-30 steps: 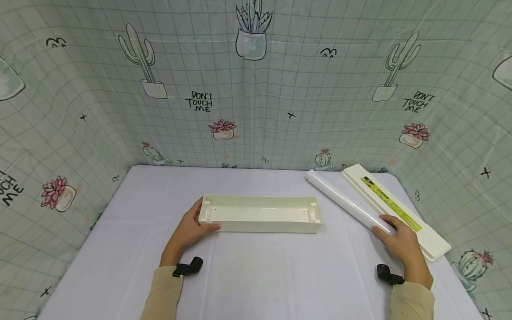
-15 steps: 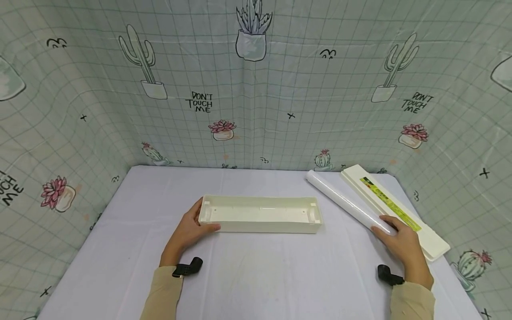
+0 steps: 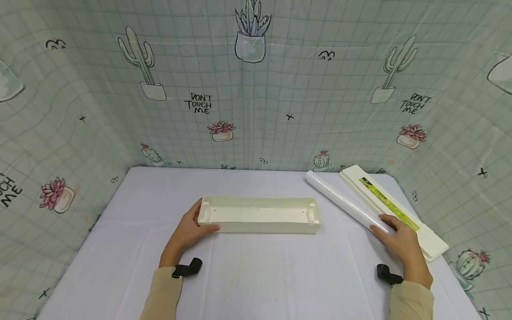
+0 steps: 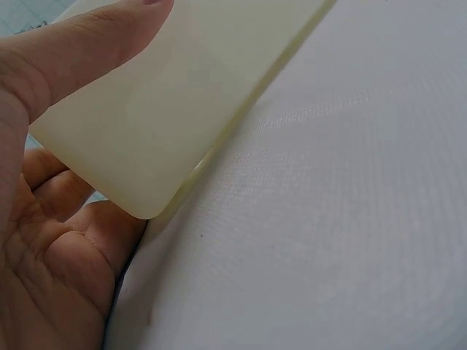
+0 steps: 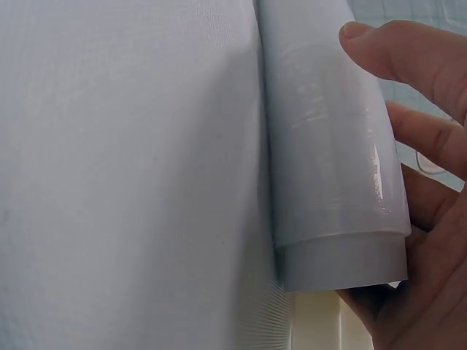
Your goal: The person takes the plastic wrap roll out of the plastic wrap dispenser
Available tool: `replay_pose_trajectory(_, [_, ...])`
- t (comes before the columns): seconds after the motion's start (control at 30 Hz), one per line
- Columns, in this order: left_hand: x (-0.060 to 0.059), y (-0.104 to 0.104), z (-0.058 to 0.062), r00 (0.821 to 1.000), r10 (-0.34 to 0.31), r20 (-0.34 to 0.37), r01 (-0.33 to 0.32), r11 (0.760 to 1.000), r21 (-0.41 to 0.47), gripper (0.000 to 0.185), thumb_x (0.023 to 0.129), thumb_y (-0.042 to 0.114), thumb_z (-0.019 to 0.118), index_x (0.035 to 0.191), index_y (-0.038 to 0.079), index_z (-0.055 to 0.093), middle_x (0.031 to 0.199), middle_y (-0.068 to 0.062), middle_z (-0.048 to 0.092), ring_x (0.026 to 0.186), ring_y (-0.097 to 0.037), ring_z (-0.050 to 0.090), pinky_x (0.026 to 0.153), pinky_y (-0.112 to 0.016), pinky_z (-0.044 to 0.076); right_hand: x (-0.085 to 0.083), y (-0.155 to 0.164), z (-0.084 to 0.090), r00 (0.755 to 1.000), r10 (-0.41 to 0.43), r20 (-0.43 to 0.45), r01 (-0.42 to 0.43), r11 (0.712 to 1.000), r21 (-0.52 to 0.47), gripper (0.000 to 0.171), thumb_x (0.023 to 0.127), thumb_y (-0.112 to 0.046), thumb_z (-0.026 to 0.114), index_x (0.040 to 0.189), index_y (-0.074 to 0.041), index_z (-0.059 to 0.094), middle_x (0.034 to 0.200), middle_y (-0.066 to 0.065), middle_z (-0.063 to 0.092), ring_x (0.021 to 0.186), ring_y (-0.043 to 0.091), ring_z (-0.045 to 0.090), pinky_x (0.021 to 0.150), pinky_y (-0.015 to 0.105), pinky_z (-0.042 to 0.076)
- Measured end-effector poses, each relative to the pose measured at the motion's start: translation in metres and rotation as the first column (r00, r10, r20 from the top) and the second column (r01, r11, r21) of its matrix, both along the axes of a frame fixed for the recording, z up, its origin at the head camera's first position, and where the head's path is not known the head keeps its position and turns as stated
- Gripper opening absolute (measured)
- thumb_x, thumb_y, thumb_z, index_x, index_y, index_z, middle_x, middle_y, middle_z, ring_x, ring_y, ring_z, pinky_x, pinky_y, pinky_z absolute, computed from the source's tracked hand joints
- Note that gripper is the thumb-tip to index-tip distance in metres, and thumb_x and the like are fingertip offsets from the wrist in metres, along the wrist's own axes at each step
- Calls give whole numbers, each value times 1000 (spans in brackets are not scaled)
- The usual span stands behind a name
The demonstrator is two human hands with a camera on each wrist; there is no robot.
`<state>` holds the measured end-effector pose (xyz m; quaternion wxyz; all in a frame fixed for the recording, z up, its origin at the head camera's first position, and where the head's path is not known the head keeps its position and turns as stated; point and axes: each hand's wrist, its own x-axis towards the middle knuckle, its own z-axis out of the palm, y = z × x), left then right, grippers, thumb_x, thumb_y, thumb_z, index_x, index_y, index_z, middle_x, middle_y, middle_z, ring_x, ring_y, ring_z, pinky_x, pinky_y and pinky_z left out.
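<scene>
A long cream plastic box (image 3: 260,227) lies lidless on the table, its hollow inside facing up. My left hand (image 3: 190,229) grips its left end, thumb along the front wall and fingers behind the end; the left wrist view shows the thumb (image 4: 95,51) over the box wall (image 4: 153,138). To the right, a roll of cling film (image 3: 344,199) lies slantwise. Its near end is held by my right hand (image 3: 402,242). In the right wrist view the thumb (image 5: 408,55) touches one side of the film roll (image 5: 328,146), with the fingers at its other side.
Beside the roll lies a long cream lid (image 3: 430,240) with a yellow-green label (image 3: 390,202), parallel to it and partly behind my right hand. A white cloth (image 3: 256,275) covers the table. Grid-patterned curtain (image 3: 256,89) with cactus prints rises at the back and sides.
</scene>
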<state>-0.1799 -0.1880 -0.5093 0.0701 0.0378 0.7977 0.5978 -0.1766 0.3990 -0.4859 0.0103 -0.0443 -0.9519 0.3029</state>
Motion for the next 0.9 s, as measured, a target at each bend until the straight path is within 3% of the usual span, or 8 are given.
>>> replay_pose_trajectory(0.37, [4,0,-4,1000,1,1,-1,1000,-3,112,84,21,87,167,13,12,167,-15,30,148,-36,40,116,-53,36,2,-5,-1,1000,9,11,-9,1000,-1,72,99,-52,64,145,2,51,145,33,52,136,57,42,106,70,35])
replay_pose_trajectory(0.63, [5,0,-4,1000,11,3,-11,1000,-6,113,83,21,88,167,13,13,167,-15,31,149,-35,39,117,-53,36,-1,-5,-3,999,32,-14,-31,998,57,71,99,-50,64,142,5,53,143,36,52,133,57,45,105,70,37])
replay_pose_trajectory(0.77, [4,0,-3,1000,3,-3,-3,1000,-1,112,84,21,87,167,14,12,166,-15,33,145,-36,44,115,-53,39,-4,-7,-2,999,37,-19,-36,997,62,72,99,-51,64,142,5,53,143,35,53,133,55,45,105,69,37])
replay_pose_trajectory(0.9, [3,-1,-1,1000,6,-4,-6,1000,0,116,84,21,87,167,14,7,169,-14,26,150,-36,37,117,-54,35,-8,-15,4,998,50,-32,-48,997,60,71,99,-51,64,141,5,54,142,35,53,134,55,44,106,69,36])
